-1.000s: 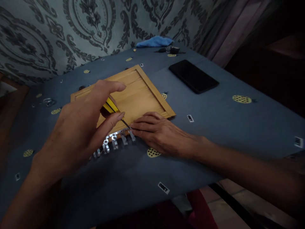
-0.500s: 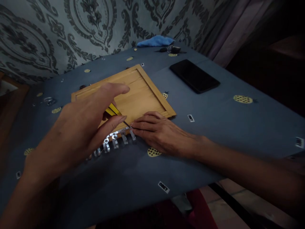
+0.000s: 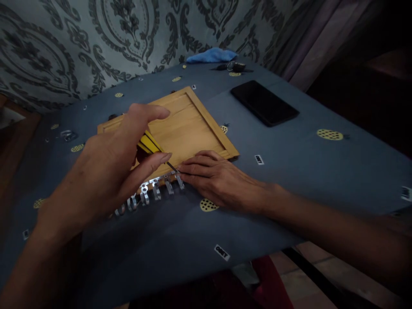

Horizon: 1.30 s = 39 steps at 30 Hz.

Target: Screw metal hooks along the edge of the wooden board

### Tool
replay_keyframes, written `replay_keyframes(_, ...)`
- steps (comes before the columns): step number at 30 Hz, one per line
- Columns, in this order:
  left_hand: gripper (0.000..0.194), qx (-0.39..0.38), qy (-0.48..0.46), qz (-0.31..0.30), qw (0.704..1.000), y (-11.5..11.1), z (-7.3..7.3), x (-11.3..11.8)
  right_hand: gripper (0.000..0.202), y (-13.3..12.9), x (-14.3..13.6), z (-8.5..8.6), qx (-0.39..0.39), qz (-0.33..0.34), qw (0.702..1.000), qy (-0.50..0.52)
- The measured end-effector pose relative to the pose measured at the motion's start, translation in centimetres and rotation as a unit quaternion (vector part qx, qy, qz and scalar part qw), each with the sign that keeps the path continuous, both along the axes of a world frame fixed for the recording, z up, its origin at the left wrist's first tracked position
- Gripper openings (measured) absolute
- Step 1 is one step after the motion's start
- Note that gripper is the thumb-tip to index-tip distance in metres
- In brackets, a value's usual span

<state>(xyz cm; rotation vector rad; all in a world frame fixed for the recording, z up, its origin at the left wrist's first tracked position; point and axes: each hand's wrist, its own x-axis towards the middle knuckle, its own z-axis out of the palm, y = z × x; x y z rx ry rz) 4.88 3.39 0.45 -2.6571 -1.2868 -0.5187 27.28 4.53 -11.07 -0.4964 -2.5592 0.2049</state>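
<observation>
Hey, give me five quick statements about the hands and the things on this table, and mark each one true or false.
1. The left hand holds a yellow screwdriver. True.
2. The phone lies left of the wooden panel. False: the phone lies to the right of the panel.
3. The screwdriver's tip is at the panel's far edge. False: it is at the near edge, by the metal hooks.
4. A blue cloth lies at the table's far end. True.
5. The right hand is on the phone. False: the right hand is at the panel's near edge.
</observation>
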Motion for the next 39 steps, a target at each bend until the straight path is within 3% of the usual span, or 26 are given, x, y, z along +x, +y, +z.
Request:
replay_keyframes(4, 0.039, -0.019, -0.024, 0.030, 0.999, -0.1, -0.3, 0.5, 0.033, 0.0, 0.1, 0.0, -0.010, -0.003, 1.000, -0.007)
replay_keyframes(9, 0.041, -0.070, -0.029, -0.010, 0.997, 0.2, 0.0, 0.8, 0.032, -0.2, 0.1, 0.1, -0.001, -0.002, 1.000, -0.002)
replay_keyframes(18, 0.026, -0.101, 0.034, -0.060, 0.992, 3.5, 0.9, 0.8, 0.033, -0.1, 0.2, 0.0, -0.002, -0.009, 1.000, -0.016)
replay_keyframes(23, 0.029, -0.135, 0.051, -0.102, 0.984, 5.4, 1.3, 1.1, 0.032, -0.1, 0.0, 0.0, 0.015, -0.007, 1.000, -0.007)
replay_keyframes(29, 0.027, -0.202, 0.050, -0.097, 0.973, 6.5, 1.8, 1.5, 0.032, -0.1, 0.0, 0.1, 0.003, -0.008, 1.000, -0.010)
replay_keyframes(32, 0.027, -0.184, 0.056, -0.095, 0.977, 6.2, 1.8, 1.4, 0.032, -0.1, 0.1, 0.1, -0.001, -0.005, 1.000, -0.010)
replay_keyframes(39, 0.026, -0.075, 0.034, -0.025, 0.996, 4.4, 1.2, 1.4, 0.032, -0.1, 0.1, -0.1, 0.011, -0.004, 1.000, 0.005)
